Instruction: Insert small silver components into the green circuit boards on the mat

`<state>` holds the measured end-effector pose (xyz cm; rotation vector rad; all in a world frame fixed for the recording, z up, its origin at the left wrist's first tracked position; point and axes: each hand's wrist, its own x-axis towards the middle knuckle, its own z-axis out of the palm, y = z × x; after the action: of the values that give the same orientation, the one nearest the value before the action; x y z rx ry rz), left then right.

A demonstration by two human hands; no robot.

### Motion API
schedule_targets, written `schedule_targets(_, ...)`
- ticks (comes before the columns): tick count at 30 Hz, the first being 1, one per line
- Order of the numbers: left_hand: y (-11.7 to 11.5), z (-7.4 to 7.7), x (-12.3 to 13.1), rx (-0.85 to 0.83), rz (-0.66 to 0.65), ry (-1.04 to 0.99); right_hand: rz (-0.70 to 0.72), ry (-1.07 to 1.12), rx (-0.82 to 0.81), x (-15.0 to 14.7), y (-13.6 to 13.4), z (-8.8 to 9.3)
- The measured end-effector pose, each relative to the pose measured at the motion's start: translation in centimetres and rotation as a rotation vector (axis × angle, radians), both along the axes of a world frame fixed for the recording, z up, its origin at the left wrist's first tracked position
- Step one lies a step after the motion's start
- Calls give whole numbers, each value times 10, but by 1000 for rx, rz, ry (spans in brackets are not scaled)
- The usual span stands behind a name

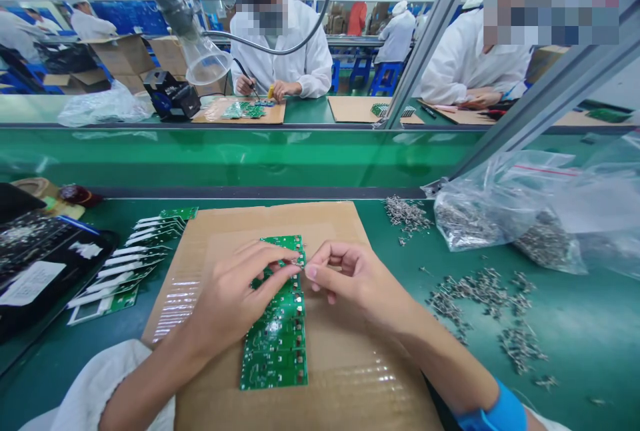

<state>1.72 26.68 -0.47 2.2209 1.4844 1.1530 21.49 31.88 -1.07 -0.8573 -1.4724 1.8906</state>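
Observation:
A long green circuit board point(275, 337) lies lengthwise on a cardboard sheet point(350, 364). Over its upper part rests my left hand point(255, 281), thumb and index finger brought together near the board's right edge. My right hand point(337, 274) is just right of that edge, thumb and index pinched, its fingertips almost meeting those of my left hand. Whatever small piece sits between the fingertips is too tiny to name. Small metal parts line the board's right side. To the right, loose metal components point(470, 294) are scattered on the green table point(390, 297).
At the left, several boards point(125, 264) overlap beside a black tray point(45, 277). Plastic bags of metal parts point(470, 217) stand at the right, near another small pile point(406, 214). Beyond the green divider point(300, 157), a person point(280, 51) works with a tool.

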Motion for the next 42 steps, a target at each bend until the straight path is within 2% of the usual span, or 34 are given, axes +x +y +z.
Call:
schedule_targets(3,0,0,1,-243,47,-155,-35,-51,86,-1,-3,-1)
schedule_targets(6,1,-1,1,-444,53,-253,-100,-172,284,-1,-6,-2)
schedule_targets(8,2,-2,1,-489,61,-252,-126,-227,412,-1,-8,-2)
schedule_targets(11,3,-2,2,-365,69,-174,-169,-248,505,-2,-10,0)
schedule_targets(15,2,-1,3,-179,62,-59,-176,-193,405,-3,-10,-1)
schedule_targets(18,2,1,-1,-202,25,-26,-113,-127,233,-2,-6,-1)
schedule_targets(21,3,2,-7,-220,-88,-12,-55,-42,85,0,-2,0)
schedule_targets(23,5,3,-10,-204,-131,-15,-20,-12,33,1,-1,0)
schedule_targets(25,5,3,-10,-200,-119,-26,1,-2,10,1,-1,-1)
schedule_targets(30,5,3,-5,-291,-4,-108,-52,-51,123,-1,-4,-3)
schedule_targets(36,6,-3,3,-573,-15,-525,-186,-131,248,-5,-9,-4)
schedule_targets(38,6,-5,4,-609,-18,-591,-216,-142,269,-5,-9,-5)
schedule_targets(40,6,-6,4,-554,1,-517,-222,-144,275,-6,-8,-6)
schedule_targets(42,6,-4,3,-438,34,-332,-197,-143,276,-6,-7,-6)
